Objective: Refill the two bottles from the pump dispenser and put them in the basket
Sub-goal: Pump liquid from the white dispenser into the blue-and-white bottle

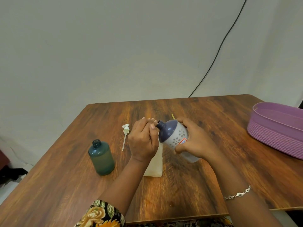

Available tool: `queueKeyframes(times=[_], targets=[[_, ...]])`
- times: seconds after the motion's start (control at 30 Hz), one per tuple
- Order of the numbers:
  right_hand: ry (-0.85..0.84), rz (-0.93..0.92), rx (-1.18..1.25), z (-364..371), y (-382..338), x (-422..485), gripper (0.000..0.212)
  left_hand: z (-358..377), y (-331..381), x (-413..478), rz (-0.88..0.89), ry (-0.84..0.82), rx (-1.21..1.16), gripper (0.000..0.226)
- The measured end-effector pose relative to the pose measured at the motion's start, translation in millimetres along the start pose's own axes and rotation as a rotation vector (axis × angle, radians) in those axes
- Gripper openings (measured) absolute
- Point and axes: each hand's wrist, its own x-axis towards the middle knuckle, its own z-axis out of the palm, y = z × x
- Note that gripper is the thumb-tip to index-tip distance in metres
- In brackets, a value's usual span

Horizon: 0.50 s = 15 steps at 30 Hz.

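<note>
My right hand grips a white bottle with a dark purple top and flower cut-outs, held above the table and tilted so its uncapped neck points left. My left hand is curled at that neck, with the thumb and fingertips pinching around the mouth. A teal bottle stands uncapped at the left, partly filled with liquid. A white pump head with its tube lies flat on the table behind it. A pale cream container stands under my left wrist, its top hidden. The purple basket sits at the far right.
A black cable runs down the wall to the table's back edge. A small yellow scrap lies behind the bottle. Dark clutter sits on the floor to the left of the table.
</note>
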Motion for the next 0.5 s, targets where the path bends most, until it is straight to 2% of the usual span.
queueKeyframes(times=[0.17, 0.5], targets=[[0.010, -0.019, 0.030, -5.9, -3.5, 3.5, 0.081, -0.6, 3.1, 17.2, -0.028, -0.022, -0.040, 0.041], [-0.022, -0.023, 0.059, -2.2, 0.1, 2.3, 0.077, -0.9, 1.4, 3.0, -0.046, 0.018, -0.034, 0.039]])
